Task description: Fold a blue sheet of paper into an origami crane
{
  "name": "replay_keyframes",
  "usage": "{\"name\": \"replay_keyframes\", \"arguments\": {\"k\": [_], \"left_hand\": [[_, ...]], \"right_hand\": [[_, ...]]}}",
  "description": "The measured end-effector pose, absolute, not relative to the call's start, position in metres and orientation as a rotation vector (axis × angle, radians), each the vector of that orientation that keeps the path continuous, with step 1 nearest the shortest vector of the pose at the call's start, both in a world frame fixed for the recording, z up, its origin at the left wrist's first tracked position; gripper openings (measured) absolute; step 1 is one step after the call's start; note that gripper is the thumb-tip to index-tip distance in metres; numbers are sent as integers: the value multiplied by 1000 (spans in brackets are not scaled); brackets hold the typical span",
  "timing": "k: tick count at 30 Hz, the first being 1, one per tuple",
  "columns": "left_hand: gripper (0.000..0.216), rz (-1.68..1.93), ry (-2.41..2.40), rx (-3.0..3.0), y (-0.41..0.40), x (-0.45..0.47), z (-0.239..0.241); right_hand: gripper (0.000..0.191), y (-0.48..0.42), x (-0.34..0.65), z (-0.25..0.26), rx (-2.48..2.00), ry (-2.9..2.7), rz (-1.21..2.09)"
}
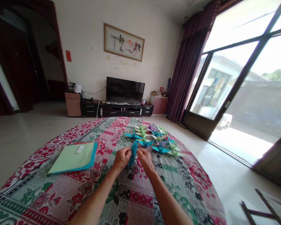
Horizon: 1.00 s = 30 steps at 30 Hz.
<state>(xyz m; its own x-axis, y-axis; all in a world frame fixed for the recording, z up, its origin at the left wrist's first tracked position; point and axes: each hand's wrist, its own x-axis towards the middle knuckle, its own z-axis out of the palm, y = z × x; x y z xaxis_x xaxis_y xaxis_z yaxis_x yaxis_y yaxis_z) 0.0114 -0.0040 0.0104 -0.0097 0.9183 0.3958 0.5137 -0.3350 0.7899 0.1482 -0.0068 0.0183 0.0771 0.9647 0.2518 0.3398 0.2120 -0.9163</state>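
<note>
A folded piece of blue origami paper (133, 152) stands upright between my two hands, above the round table. My left hand (122, 158) is closed, its thumb and fingers pinching the paper's left side. On the other side, my right hand (144, 157) is closed too, fingertips at the paper's right edge; the fingers hide exactly how they grip it. Just beyond my hands sit several finished paper cranes, among them a blue crane (145, 143), a green crane (175, 151) and a purple one (152, 128).
A stack of coloured paper sheets (70, 159), pale green on top, lies to the left on the flowered tablecloth (84, 197). Past the table stand a television (125, 90) and a low black cabinet (112, 111). A dark wooden frame (259, 214) is on the floor at right.
</note>
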Motion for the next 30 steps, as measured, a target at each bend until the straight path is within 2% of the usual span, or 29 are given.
{"name": "replay_keyframes", "arguments": {"k": [9,15,20,25,30], "left_hand": [[20,1345,1575,1888,-4,12,7],[17,1422,1517,1969,-7,15,11],[20,1385,1496,2062,-9,14,15],[27,1325,1206,1658,-8,11,19],[34,1315,1024,1340,-8,10,20]], "right_hand": [[19,1,146,7,-1357,-1487,478],[15,-1,139,-1,-1283,-1424,485],[20,1,136,-3,-1159,-1298,723],[25,1,138,0,-893,-1150,1142],[26,-3,139,10,-807,-1162,1213]]}}
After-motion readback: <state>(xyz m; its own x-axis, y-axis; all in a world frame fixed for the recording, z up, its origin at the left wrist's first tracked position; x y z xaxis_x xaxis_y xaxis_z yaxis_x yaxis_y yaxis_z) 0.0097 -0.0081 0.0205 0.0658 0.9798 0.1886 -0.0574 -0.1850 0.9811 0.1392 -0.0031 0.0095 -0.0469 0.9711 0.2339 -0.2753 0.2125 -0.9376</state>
